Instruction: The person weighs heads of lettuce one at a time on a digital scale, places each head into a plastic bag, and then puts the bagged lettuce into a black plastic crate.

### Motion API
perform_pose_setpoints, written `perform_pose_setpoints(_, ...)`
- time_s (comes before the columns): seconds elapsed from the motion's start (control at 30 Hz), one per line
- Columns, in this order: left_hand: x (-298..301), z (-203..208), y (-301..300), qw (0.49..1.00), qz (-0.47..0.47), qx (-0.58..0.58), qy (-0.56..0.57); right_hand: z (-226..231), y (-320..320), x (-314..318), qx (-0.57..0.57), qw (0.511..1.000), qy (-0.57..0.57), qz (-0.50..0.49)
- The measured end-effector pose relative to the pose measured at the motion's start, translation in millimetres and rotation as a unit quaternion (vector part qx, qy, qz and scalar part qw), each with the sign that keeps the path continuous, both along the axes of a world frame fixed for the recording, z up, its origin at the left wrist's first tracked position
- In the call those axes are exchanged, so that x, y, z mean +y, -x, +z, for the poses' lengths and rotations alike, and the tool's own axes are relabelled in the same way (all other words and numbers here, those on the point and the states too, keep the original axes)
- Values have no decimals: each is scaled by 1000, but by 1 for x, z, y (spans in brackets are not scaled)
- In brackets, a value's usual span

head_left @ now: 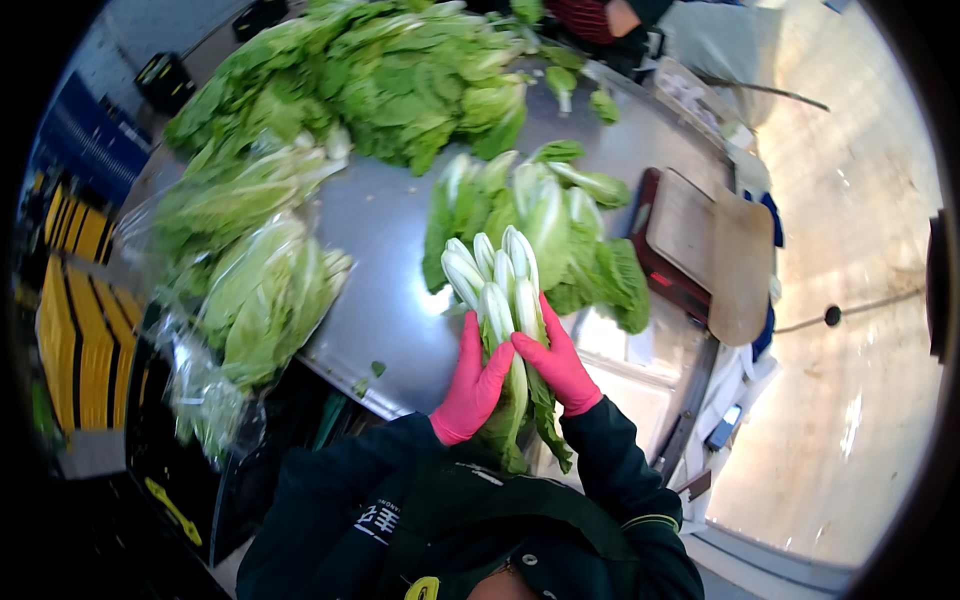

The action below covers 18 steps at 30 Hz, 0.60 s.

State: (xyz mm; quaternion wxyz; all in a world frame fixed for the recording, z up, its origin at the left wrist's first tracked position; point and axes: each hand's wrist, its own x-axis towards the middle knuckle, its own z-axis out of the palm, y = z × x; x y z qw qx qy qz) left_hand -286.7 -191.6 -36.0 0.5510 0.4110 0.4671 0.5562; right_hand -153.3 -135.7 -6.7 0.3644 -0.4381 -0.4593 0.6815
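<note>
Both my hands, in pink gloves, are wrapped round a bunch of white-stemmed leafy greens (497, 310) in front of my chest. Its thick white stem ends point up and away from me, and the green leaves hang down toward my body. My left hand (470, 388) grips the bunch from the left side. On the right side my right hand (560, 362) closes round it, its thumb lying across the front of the stems. Just beyond the bunch, a loose pile of the same greens (550, 215) rests on the metal table (385, 235).
A large heap of greens (400, 90) covers the table's far left. Bagged greens (270, 300) in clear plastic lie at its left edge. A red scale (680, 240) with a tan board stands at right. Yellow-and-black striped crates (85, 340) are at far left. Another person's hand (622, 15) shows at the top.
</note>
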Motion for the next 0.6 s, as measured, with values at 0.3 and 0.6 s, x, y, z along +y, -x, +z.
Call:
perform_pose_setpoints(0.3,104,84,-191,955,-214,-177,-103,124,-191,34,-171,940,-177,-234)
perform_pose_setpoints(0.6,215,77,-382,957,-172,-161,-172,146,-353,136,-206,936,-126,-257)
